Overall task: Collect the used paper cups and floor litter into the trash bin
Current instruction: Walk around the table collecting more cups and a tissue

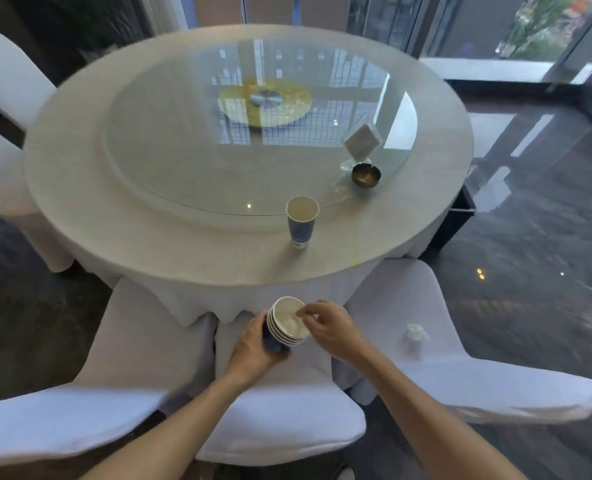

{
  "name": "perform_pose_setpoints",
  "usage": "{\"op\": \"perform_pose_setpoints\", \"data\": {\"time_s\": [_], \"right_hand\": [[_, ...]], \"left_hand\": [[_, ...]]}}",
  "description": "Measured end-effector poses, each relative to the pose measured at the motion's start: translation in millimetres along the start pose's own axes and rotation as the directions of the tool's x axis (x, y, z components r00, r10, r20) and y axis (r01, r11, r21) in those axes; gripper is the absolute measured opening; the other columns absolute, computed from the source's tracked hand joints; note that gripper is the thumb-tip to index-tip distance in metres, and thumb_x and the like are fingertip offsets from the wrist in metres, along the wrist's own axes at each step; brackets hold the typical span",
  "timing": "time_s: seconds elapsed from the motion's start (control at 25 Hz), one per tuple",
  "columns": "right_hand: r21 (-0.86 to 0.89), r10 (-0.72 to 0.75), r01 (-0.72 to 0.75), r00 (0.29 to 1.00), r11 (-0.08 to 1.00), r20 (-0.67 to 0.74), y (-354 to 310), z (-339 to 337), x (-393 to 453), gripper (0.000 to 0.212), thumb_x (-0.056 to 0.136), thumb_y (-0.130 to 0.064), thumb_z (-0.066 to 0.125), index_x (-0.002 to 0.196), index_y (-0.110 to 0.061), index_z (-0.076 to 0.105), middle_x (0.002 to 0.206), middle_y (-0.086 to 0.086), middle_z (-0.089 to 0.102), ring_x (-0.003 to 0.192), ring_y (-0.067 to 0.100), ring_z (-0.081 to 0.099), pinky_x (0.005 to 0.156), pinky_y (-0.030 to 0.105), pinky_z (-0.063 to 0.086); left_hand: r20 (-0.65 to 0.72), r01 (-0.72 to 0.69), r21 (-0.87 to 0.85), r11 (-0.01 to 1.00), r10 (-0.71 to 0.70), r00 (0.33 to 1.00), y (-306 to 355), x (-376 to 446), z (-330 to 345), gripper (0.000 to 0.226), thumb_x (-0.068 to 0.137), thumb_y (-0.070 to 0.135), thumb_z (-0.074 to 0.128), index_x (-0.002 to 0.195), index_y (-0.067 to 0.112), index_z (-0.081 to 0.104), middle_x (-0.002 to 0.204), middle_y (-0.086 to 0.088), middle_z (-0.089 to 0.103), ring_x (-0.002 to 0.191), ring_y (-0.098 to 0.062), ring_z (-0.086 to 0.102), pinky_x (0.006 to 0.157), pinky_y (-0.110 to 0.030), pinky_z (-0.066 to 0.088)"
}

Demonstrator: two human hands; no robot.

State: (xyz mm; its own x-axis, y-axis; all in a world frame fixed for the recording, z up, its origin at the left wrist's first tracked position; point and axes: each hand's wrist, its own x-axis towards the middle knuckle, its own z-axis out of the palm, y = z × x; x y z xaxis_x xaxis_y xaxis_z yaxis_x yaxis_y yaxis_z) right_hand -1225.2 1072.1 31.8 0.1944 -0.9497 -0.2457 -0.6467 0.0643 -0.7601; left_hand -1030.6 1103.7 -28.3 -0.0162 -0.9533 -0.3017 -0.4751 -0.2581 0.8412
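My left hand point(253, 344) grips a stack of several nested blue-and-white paper cups point(286, 323) from below, held over a chair in front of the table. My right hand point(329, 323) rests its fingertips on the rim of the top cup. One more blue paper cup point(301, 221) stands upright on the round table point(183, 251), near its front edge. A crumpled white tissue point(416, 333) lies on the seat of the chair to the right. No trash bin shows in this view.
A glass turntable point(170, 150) covers the table's middle, carrying a napkin holder point(362, 140) and a dark ashtray point(366, 174). White-covered chairs point(280, 420) crowd the near side and the left. A dark box point(459, 216) stands on the glossy floor at the right.
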Motion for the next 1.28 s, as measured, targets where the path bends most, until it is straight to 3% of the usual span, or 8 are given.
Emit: {"op": "perform_pose_setpoints", "data": {"time_s": [0.16,0.24,0.52,0.68,0.8,0.96,1.12,1.28], "right_hand": [[-0.190,-0.137,0.181,0.965,0.965,0.224,13,-32,-22,0.028,0.097,-0.017,0.052,0.108,-0.013,0.077,0.117,0.002,0.069,0.099,0.019,0.063,0.084,0.026,0.044],[-0.217,-0.164,0.221,0.954,0.951,0.250,16,-41,-21,0.028,0.097,-0.017,0.052,0.108,-0.014,0.077,0.116,0.001,0.071,0.099,0.020,0.064,0.083,0.024,0.044],[-0.007,-0.137,0.137,0.990,0.991,-0.015,-1,-62,56,0.023,0.092,-0.020,0.069,0.114,-0.015,0.074,0.106,-0.001,0.074,0.085,0.018,0.069,0.082,0.036,0.056],[-0.022,-0.047,0.043,0.979,0.999,-0.198,-9,-68,128,0.070,0.082,-0.040,0.080,0.140,-0.019,0.048,0.131,0.000,0.057,0.110,0.015,0.060,0.092,0.040,0.055],[-0.080,-0.058,0.041,0.972,0.996,-0.228,-14,-67,185,0.098,0.075,-0.042,0.085,0.152,-0.015,0.030,0.144,0.007,0.045,0.129,0.023,0.049,0.104,0.042,0.048],[-0.173,0.025,-0.061,0.979,0.983,-0.202,-9,-61,239,0.124,0.067,-0.046,0.089,0.158,-0.010,0.013,0.153,0.014,0.035,0.140,0.030,0.039,0.112,0.043,0.042],[-0.179,0.091,-0.123,0.980,0.976,-0.176,7,-52,264,0.107,0.069,-0.040,0.087,0.152,-0.010,0.027,0.144,0.011,0.046,0.134,0.030,0.046,0.104,0.040,0.045],[0.005,0.111,-0.112,0.975,0.994,-0.191,13,-60,249,0.080,0.072,-0.034,0.084,0.138,-0.017,0.043,0.129,0.000,0.051,0.110,0.018,0.052,0.087,0.032,0.044]], "left_hand": [[-0.059,-0.010,-0.056,0.998,0.006,0.998,22,-25,27,0.073,0.058,0.034,0.088,0.125,0.040,0.058,0.120,0.009,0.071,0.112,-0.016,0.069,0.093,-0.046,0.058],[-0.079,0.001,-0.099,0.995,-0.009,0.997,32,-35,34,0.073,0.060,0.032,0.088,0.126,0.037,0.058,0.121,0.009,0.070,0.113,-0.013,0.068,0.092,-0.038,0.057],[-0.195,0.113,-0.204,0.972,-0.154,0.969,29,-13,26,0.059,0.068,0.019,0.094,0.114,0.034,0.060,0.110,0.013,0.073,0.099,0.010,0.066,0.077,-0.016,0.049],[-0.249,0.132,-0.237,0.962,-0.191,0.949,29,36,11,0.055,0.069,0.018,0.096,0.103,0.034,0.055,0.099,0.016,0.068,0.088,-0.001,0.065,0.065,-0.013,0.048],[-0.262,0.136,-0.306,0.942,-0.220,0.939,24,70,1,0.061,0.069,0.021,0.096,0.111,0.038,0.055,0.106,0.023,0.067,0.097,-0.001,0.065,0.073,-0.017,0.050],[-0.201,0.174,-0.370,0.913,-0.262,0.944,19,97,-12,0.073,0.057,0.039,0.098,0.118,0.040,0.057,0.117,0.015,0.072,0.109,-0.007,0.067,0.086,-0.031,0.058],[-0.210,0.180,-0.383,0.906,-0.275,0.938,14,112,-22,0.077,0.048,0.047,0.094,0.117,0.038,0.061,0.117,0.009,0.074,0.111,-0.015,0.069,0.086,-0.034,0.061],[-0.240,0.160,-0.383,0.910,-0.266,0.934,30,116,-31,0.090,0.046,0.053,0.091,0.127,0.027,0.061,0.119,0.010,0.073,0.111,-0.014,0.069,0.082,-0.027,0.058]]}}
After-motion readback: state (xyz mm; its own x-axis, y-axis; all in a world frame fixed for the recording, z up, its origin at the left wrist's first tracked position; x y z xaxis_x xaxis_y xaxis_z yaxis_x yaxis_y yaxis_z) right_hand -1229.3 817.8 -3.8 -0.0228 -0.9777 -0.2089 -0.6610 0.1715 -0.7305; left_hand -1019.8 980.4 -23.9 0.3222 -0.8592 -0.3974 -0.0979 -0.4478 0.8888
